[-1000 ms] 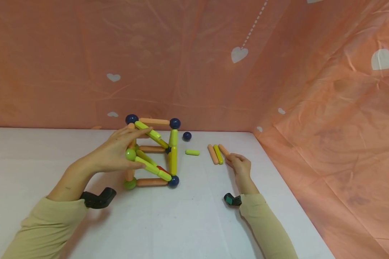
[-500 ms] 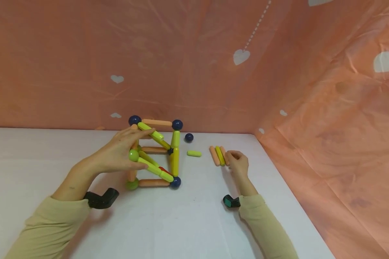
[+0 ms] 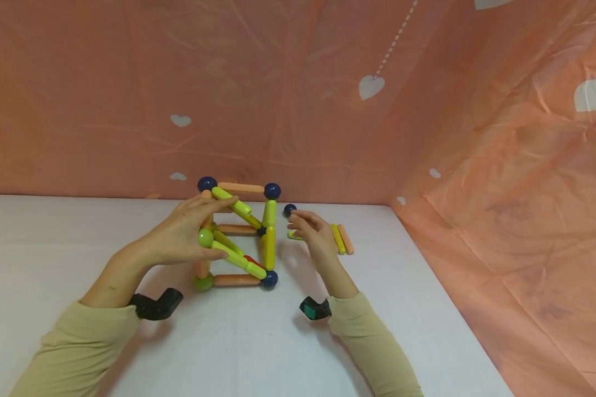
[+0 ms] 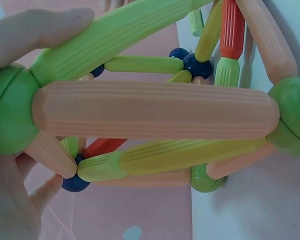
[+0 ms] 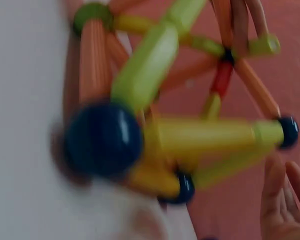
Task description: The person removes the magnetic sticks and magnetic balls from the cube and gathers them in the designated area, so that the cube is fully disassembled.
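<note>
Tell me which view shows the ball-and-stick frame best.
The head view: the frame fits entirely in the picture, though the left hand hides part. The left wrist view shows it close, cut off at the edges; the right wrist view is blurred and cut off at the top.

Soft, even light fills the head view, brightest on the white table (image 3: 263,353), with faint shadows beside the left sleeve (image 3: 79,347) and right sleeve (image 3: 372,344). The right wrist view is dimmer and smeared by blur, a glint streaking the blue ball (image 5: 104,142); the left wrist view is sharper.
</note>
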A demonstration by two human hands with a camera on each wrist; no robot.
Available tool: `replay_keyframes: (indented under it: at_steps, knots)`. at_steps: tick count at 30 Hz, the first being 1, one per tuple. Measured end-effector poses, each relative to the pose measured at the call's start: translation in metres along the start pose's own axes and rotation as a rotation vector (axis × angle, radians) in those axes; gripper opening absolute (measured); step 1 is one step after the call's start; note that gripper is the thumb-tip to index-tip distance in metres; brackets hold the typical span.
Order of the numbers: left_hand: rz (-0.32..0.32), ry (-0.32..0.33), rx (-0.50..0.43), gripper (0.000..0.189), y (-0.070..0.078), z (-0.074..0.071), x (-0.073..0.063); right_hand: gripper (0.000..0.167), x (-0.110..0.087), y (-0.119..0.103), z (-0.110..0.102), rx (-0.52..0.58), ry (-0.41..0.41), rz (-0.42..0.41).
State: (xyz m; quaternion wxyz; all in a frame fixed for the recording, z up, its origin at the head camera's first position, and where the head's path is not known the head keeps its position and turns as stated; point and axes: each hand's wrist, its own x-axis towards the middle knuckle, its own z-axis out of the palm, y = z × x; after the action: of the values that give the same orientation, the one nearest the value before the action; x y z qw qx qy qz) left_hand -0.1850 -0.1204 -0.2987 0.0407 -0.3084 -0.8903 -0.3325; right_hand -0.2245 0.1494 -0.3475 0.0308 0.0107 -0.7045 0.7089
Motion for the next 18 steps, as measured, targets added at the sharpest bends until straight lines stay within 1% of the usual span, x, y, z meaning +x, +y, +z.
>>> replay_keyframes:
  at_steps: [3,7,12,15,18]
  knots:
    - [0.014,0.005,0.004,0.088,0.000,0.001,0.001,0.030,-0.005,-0.004,0.018,0.068,-0.097,0.017]
    - [0.025,0.015,0.010,0.089,0.000,0.004,0.002,0.033,-0.010,-0.010,0.036,0.121,-0.191,0.002]
    - [0.018,0.029,-0.003,0.088,-0.001,0.005,0.002,0.035,-0.012,-0.016,0.048,0.151,-0.260,-0.007]
    - [0.011,0.041,-0.015,0.087,0.000,0.005,0.002,0.036,-0.012,-0.017,0.053,0.162,-0.288,-0.016]
    - [0.001,0.059,-0.012,0.088,-0.001,0.006,0.000,0.036,-0.012,-0.017,0.056,0.171,-0.298,-0.021]
